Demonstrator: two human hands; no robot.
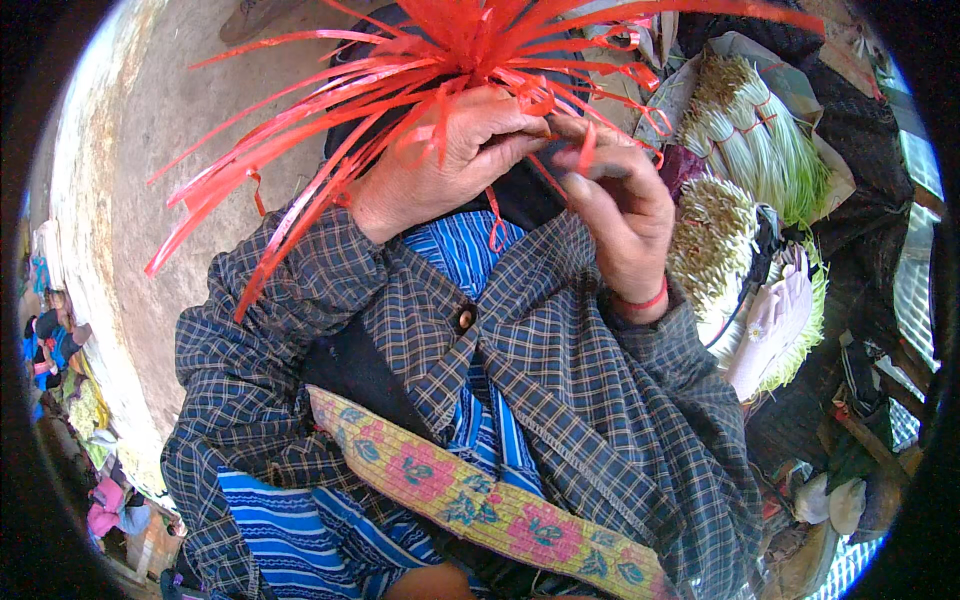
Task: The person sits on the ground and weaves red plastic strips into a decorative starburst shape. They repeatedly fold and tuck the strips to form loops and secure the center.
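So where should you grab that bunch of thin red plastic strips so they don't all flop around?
Grab the bunch of thin red plastic strips where they all meet, near the top, just above the left hand. There they are gathered tight; farther out they fan loose and bendy to the left. Come from below, as both hands do, with the right hand pinching a single strip.
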